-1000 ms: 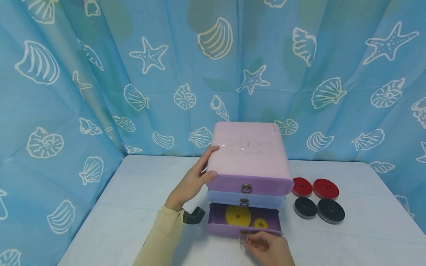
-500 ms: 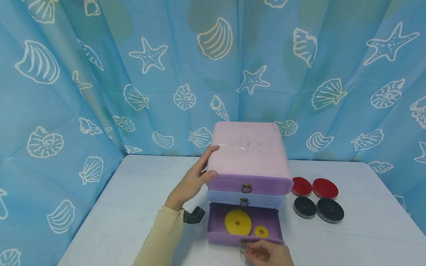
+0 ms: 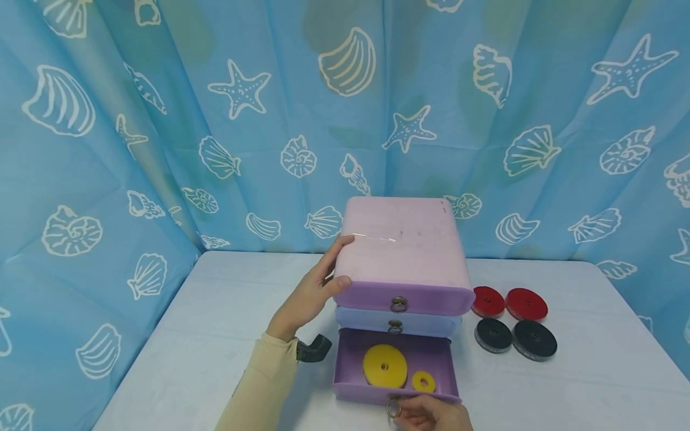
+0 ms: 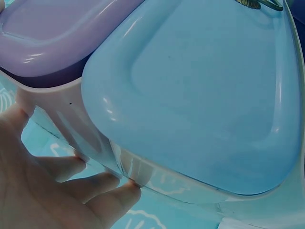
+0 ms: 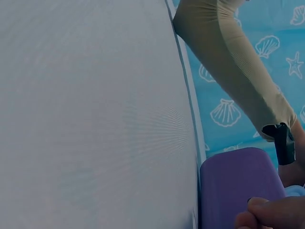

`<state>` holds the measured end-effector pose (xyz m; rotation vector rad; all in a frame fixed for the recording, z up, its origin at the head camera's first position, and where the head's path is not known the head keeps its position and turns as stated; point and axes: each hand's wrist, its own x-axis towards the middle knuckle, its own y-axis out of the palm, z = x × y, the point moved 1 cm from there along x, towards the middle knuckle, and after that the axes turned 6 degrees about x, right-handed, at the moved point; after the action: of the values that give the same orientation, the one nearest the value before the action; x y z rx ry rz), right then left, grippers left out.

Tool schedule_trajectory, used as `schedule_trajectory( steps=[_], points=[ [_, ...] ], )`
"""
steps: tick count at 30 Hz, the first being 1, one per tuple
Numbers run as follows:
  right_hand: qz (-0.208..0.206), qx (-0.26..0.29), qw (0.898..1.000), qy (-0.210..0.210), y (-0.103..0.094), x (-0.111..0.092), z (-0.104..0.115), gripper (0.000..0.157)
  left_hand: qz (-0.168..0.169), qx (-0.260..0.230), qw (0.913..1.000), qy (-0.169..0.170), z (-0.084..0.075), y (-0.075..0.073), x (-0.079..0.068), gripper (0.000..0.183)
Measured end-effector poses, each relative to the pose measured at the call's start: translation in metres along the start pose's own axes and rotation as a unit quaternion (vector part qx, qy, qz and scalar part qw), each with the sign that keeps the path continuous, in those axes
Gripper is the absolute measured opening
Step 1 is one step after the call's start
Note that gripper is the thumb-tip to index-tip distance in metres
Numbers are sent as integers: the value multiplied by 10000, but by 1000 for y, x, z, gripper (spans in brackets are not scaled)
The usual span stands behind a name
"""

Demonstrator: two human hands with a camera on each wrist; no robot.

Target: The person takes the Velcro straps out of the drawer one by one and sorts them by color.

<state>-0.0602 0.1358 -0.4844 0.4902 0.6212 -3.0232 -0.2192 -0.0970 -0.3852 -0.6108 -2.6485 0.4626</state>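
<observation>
A small chest of drawers [image 3: 404, 245] with a pink top stands on the table. Against its left side rests my left hand [image 3: 309, 293], fingers spread along the wall and thumb at the upper front corner. In the left wrist view, the fingertips [image 4: 128, 188] touch the chest's side by the blue middle drawer [image 4: 200, 95]. My right hand [image 3: 433, 413] pinches the brass ring pull [image 3: 393, 409] of the purple bottom drawer [image 3: 350, 392], which stands pulled out. Inside it lie a large yellow disc [image 3: 385, 366] and a small yellow ring [image 3: 423, 382].
Right of the chest, two red discs [image 3: 527, 304] and two black discs [image 3: 535, 340] lie on the white table [image 3: 242, 287]. A blue seashell curtain [image 3: 302, 120] hangs behind and to the left. The upper purple drawer [image 3: 366, 297] and the middle one are pushed in.
The bottom drawer has slid farther out toward me with my right hand, showing more of its inside and the yellow pieces. My left hand has stayed on the chest.
</observation>
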Motion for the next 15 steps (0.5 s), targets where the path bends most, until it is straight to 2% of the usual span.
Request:
schedule_trajectory(
  steps=[2, 6, 9, 15],
  points=[
    [83, -91, 9999, -89, -1, 0, -1, 24, -2, 0, 10000, -2, 0, 0, 0, 76],
    [271, -122, 9993, 207, 0, 1, -1, 27, -4, 11, 10000, -11, -1, 0, -1, 76],
    [419, -313, 9983, 243, -1, 1, 1, 28, -18, 10, 10000, -20, -1, -1, -1, 76],
    [777, -842, 9914, -626, -9, -2, 2, 28, -19, -24, 10000, -8, 0, 0, -1, 75]
  ],
)
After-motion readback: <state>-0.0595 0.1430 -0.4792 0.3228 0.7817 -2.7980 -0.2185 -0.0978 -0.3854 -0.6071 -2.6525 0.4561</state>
